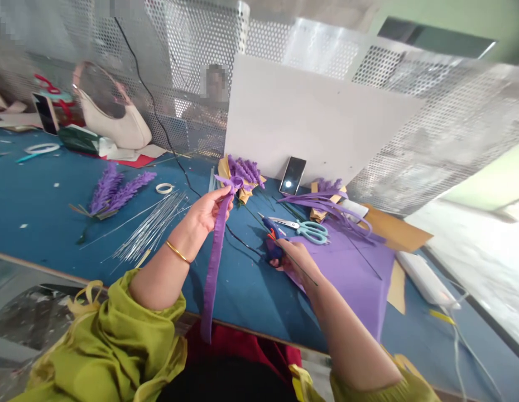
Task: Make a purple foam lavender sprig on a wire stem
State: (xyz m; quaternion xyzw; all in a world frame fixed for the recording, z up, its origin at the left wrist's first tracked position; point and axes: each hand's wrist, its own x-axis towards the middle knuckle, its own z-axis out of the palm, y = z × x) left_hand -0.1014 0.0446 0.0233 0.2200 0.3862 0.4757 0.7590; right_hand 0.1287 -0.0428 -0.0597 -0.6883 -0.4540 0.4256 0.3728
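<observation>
My left hand (211, 209) pinches a long purple strip (215, 262) near its top, where purple pieces stick out above the fingers. The strip hangs down past the table's front edge. My right hand (291, 257) is closed around a dark blue glue gun (273, 245) with an orange trigger, its nozzle pointing up and left. A thin green stem (253, 212) runs from near the left fingers down across the right hand. Behind the glue gun lie scissors with light teal handles (312, 231). Purple sheet material (347, 279) lies under and beside my right forearm.
Silver wires (153, 229), a tape roll (164, 188) and purple flower sprigs (117, 190) lie left. Wrapped purple bunches (246, 173) and a phone (293, 176) stand at the back before a white board (310, 117). A white power strip (429, 279) lies right. A black cord crosses the table.
</observation>
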